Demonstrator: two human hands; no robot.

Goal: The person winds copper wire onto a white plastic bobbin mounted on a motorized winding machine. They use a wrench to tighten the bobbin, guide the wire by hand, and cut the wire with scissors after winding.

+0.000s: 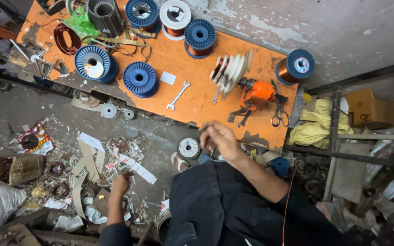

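A thin copper wire (288,200) runs up past the person's dark-clad lap toward the right hand (220,139), whose fingers are pinched together at the near edge of the orange table (185,57); whether they grip the wire itself cannot be told. Just below that hand sits a white spool (189,148). Beyond it on the table lie a spanner (178,95), an orange winder (256,93) with a blurred stepped former (230,72), scissors (280,114) and several blue spools (140,78). The left hand (121,182) is low over the floor, curled loosely among paper scraps (90,157); its hold cannot be told.
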